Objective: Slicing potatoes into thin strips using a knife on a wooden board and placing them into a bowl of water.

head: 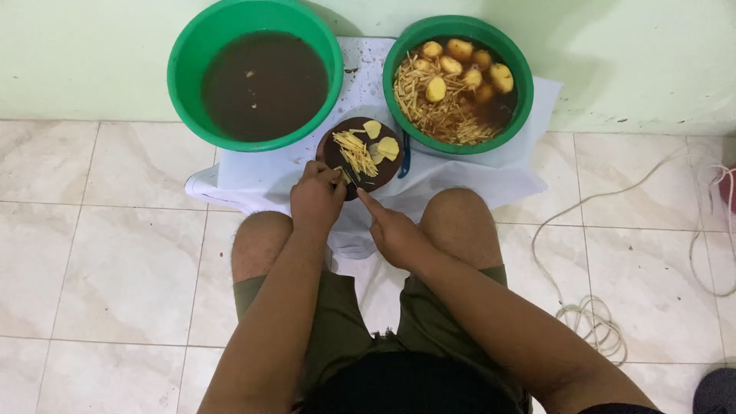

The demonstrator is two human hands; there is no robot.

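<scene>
A small round dark cutting board (331, 147) lies on a white cloth (253, 172) between two green basins. On it are thin yellow potato strips (356, 151) and a few potato slices (388, 146). My left hand (316, 198) rests at the board's near edge, its curled fingers pressing on the strips. My right hand (395, 234) comes in from the right with its index finger stretched toward the board. It seems to grip a dark-bladed knife (351, 169) that lies across the strips.
The left green basin (184, 46) holds murky brown water. The right green basin (399, 54) holds water, peeled potatoes and many cut strips. A blue-handled tool (404, 153) lies beside the board. A white cord (590, 314) trails over the tiled floor at right. My bare knees flank the cloth.
</scene>
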